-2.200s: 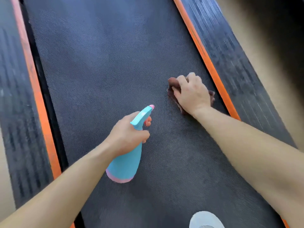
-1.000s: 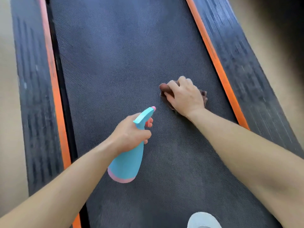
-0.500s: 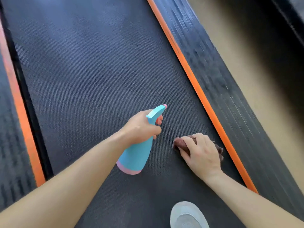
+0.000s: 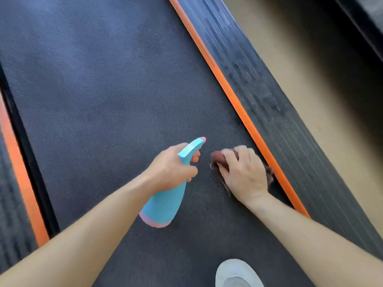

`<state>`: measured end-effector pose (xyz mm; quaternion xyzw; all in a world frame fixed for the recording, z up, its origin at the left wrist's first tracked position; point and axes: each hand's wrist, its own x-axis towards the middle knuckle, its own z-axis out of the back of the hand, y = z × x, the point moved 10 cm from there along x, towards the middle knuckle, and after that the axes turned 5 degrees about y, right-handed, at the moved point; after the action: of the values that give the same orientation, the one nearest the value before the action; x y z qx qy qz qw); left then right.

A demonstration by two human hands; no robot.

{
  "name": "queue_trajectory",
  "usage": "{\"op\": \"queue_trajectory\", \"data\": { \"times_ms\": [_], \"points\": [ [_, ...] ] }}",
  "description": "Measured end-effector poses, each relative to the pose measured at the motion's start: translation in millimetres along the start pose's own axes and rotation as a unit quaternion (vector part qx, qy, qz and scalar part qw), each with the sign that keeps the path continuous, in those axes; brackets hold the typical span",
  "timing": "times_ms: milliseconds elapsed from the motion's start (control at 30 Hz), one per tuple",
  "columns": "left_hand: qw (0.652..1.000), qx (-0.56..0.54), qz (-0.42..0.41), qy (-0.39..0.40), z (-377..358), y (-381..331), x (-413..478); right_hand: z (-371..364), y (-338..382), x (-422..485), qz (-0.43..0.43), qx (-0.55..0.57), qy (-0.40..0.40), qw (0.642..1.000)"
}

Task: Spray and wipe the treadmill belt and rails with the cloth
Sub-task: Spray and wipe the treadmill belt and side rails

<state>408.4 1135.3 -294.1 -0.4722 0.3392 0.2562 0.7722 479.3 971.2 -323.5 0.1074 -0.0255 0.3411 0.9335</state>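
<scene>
I am pressing my right hand [image 4: 245,175] down on the brown cloth [image 4: 217,158], fingers curled over its bunched top, pinning it to the treadmill belt [image 4: 114,90] at the belt's right edge, just beside the orange strip [image 4: 228,88]. My left hand [image 4: 172,168] is gripping the neck of the blue spray bottle [image 4: 165,206], a finger at the trigger, nozzle pointing up the belt, close to the cloth's left. The right rail [image 4: 269,104] is lying just past the strip, running lengthwise away from me, so my right hand is nearer it; the left rail [image 4: 12,204] is lying well apart, across the belt.
</scene>
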Motion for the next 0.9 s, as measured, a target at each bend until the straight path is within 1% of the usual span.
{"op": "queue_trajectory", "data": {
  "times_ms": [167,200,267,300,367,467,533,600,667,767,833,900],
  "points": [
    [0.997,-0.054,0.028,-0.038,30,37,-8,-18,14,160,-0.037,-0.042,-0.071,0.996],
    [0.996,-0.064,0.03,-0.047,36,43,-11,-21,20,189,-0.039,-0.042,-0.06,0.997],
    [0.994,-0.071,0.039,-0.072,50,54,-15,-30,32,229,-0.04,-0.036,-0.005,0.999],
    [0.993,-0.077,0.045,-0.081,55,59,-18,-31,34,235,-0.037,-0.041,0.011,0.998],
    [0.991,-0.091,0.05,-0.088,62,65,-22,-21,33,216,-0.016,-0.065,-0.004,0.998],
    [0.989,-0.108,0.048,-0.088,67,65,-23,-5,11,126,-0.014,-0.072,-0.024,0.997],
    [0.988,-0.116,0.049,-0.094,68,62,-19,0,-5,69,-0.02,-0.082,-0.007,0.996],
    [0.987,-0.123,0.04,-0.092,65,57,-13,-1,-15,48,-0.025,-0.095,-0.006,0.995],
    [0.987,-0.129,0.033,-0.09,62,54,-12,-6,-11,63,-0.014,-0.107,-0.01,0.994],
    [0.988,-0.124,0.028,-0.087,59,56,-9,-12,-1,119,0.004,-0.126,-0.045,0.991],
    [0.988,-0.121,0.035,-0.092,60,59,-9,-15,9,166,-0.005,-0.144,-0.064,0.987],
    [0.989,-0.111,0.038,-0.087,59,60,-9,-12,21,201,-0.015,-0.157,-0.06,0.986]
  ]
}}
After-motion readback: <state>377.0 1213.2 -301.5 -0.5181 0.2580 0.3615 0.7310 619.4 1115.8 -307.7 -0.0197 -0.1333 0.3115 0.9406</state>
